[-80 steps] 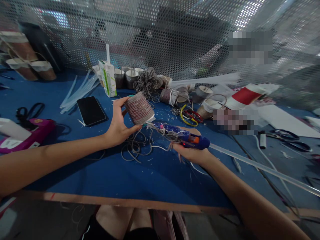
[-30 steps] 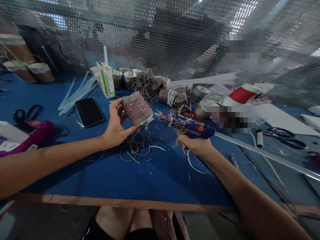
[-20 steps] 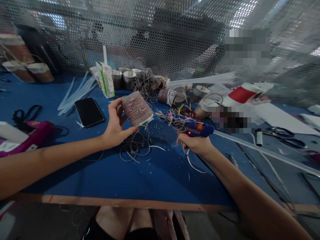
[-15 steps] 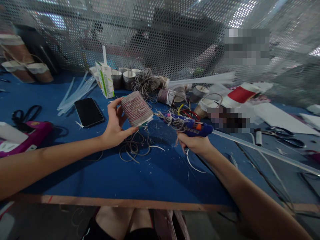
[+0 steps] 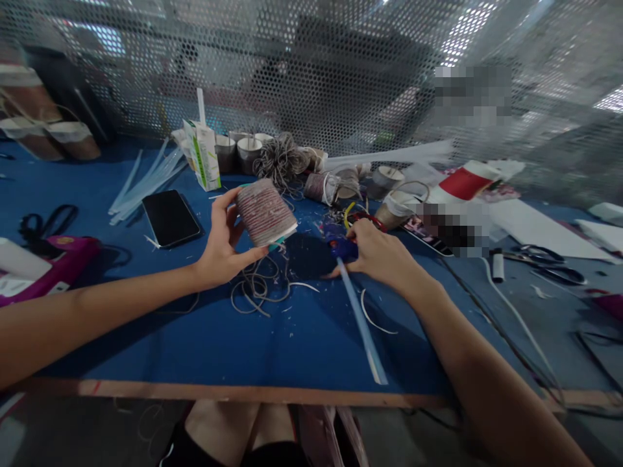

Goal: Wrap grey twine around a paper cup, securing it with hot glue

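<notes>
In my left hand (image 5: 224, 243) is a small cup wrapped in grey and reddish cord (image 5: 267, 213), tilted on its side, fingers and thumb around its ends. A loose tangle of thin cord (image 5: 257, 288) lies on the table below it. My right hand (image 5: 384, 256) is closed on a blue glue gun (image 5: 339, 241), low over the table to the right of the cup. From the gun's rear a long translucent glue stick (image 5: 361, 324) points back toward the table's front edge. The gun's nozzle is hidden.
A phone (image 5: 171, 218) lies left of the cup, near glue sticks (image 5: 146, 185) and a drink carton (image 5: 204, 155). Several wrapped cups and a cord bundle (image 5: 280, 159) stand along the perforated screen. Scissors (image 5: 549, 263), cables and a red-banded roll (image 5: 470, 183) are on the right.
My right hand has turned the glue gun, its glue stick swinging from pointing right to pointing at the front edge. The gun has moved left and lower; my left hand barely moved.
</notes>
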### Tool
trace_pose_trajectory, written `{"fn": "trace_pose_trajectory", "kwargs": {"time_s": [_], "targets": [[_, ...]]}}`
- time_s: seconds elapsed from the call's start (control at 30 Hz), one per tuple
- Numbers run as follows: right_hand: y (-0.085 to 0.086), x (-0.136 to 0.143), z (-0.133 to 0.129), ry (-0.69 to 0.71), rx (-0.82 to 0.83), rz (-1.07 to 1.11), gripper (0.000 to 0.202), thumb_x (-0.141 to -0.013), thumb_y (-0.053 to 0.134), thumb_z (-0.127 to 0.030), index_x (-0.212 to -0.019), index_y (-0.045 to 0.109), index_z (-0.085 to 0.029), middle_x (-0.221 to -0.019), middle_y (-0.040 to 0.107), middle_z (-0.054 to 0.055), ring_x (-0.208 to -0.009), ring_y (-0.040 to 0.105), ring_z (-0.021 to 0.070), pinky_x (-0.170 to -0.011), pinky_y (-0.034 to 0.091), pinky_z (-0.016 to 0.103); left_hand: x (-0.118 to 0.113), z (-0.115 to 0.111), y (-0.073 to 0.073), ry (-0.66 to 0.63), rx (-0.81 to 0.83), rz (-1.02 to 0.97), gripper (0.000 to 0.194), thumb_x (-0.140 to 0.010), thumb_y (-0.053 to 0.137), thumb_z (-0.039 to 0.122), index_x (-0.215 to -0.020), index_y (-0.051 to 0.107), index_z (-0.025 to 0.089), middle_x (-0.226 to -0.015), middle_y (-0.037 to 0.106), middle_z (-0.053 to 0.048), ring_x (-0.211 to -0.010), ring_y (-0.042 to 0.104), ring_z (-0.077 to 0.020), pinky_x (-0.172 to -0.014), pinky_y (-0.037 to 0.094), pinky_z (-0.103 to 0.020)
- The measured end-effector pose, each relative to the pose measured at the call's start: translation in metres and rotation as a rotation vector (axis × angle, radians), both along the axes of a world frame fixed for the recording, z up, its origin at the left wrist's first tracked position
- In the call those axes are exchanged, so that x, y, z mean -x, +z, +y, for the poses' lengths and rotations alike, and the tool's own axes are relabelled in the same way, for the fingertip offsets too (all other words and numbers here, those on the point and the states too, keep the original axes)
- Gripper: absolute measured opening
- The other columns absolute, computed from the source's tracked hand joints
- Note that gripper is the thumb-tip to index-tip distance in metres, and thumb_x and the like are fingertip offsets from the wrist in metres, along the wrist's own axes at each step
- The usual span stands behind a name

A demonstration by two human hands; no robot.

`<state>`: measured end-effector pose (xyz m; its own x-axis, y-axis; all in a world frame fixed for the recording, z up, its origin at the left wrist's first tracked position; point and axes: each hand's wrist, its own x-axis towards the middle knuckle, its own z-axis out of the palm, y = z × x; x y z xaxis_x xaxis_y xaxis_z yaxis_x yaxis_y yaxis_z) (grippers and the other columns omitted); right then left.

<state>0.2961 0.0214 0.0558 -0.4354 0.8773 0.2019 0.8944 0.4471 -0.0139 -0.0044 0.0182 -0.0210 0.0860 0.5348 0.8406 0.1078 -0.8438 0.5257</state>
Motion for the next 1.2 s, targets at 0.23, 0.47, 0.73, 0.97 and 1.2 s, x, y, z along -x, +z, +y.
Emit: {"fn": "trace_pose_trajectory", "kwargs": {"time_s": [0.23, 0.47, 0.73, 0.97, 1.2], "targets": [[0.013, 0.002, -0.006, 0.281, 0.026, 0.427, 0.070, -0.059, 0.082, -0.067, -0.102, 0.048, -0.024, -0.116, 0.052, 0.014, -0.110, 0.054, 0.0330, -0.099, 0.047, 0.050, 0.000, -0.003, 0.002, 0.013, 0.094, 0.008, 0.086, -0.076, 0.077, 0.053, -0.145, 0.029, 0.035, -0.143, 0.034, -0.010, -0.131, 0.048, -0.0275, -0.104, 0.053, -0.042], [0.000, 0.043, -0.040, 0.423, 0.462, 0.956, 0.030, -0.092, 0.059, -0.051, -0.088, 0.049, -0.023, -0.125, 0.063, 0.011, -0.119, 0.058, 0.0242, -0.103, 0.046, 0.045, 0.001, -0.008, 0.007, 0.054, 0.164, 0.079, 0.087, -0.075, 0.077, 0.054, -0.145, 0.031, 0.033, -0.140, 0.037, -0.011, -0.126, 0.050, -0.0264, -0.101, 0.054, -0.040], [-0.009, 0.067, -0.053, 0.452, 0.906, 1.232, 0.032, -0.087, 0.068, -0.050, -0.084, 0.052, -0.021, -0.095, 0.069, 0.004, -0.092, 0.066, 0.0172, -0.090, 0.050, 0.036, 0.002, -0.012, 0.013, 0.089, 0.181, 0.156, 0.088, -0.074, 0.078, 0.053, -0.147, 0.034, 0.032, -0.137, 0.041, -0.011, -0.124, 0.050, -0.0281, -0.100, 0.055, -0.044], [0.003, 0.063, -0.049, 0.531, 1.120, 1.537, 0.034, -0.076, 0.071, -0.050, -0.076, 0.055, -0.021, -0.067, 0.051, -0.004, -0.055, 0.050, 0.0116, -0.061, 0.050, 0.032, 0.001, -0.013, 0.016, 0.058, 0.193, 0.189, 0.086, -0.073, 0.080, 0.043, -0.146, 0.036, 0.034, -0.131, 0.043, -0.009, -0.120, 0.051, -0.0255, -0.100, 0.056, -0.042], [0.014, 0.059, -0.047, 0.302, 1.028, 1.561, 0.025, -0.073, 0.060, -0.046, -0.071, 0.051, -0.023, -0.070, 0.048, -0.002, -0.045, 0.026, 0.0076, -0.042, 0.031, 0.026, 0.002, -0.013, 0.016, 0.022, 0.206, 0.211, 0.086, -0.073, 0.080, 0.042, -0.146, 0.036, 0.035, -0.131, 0.043, -0.008, -0.114, 0.053, -0.0236, -0.097, 0.057, -0.042]]}}
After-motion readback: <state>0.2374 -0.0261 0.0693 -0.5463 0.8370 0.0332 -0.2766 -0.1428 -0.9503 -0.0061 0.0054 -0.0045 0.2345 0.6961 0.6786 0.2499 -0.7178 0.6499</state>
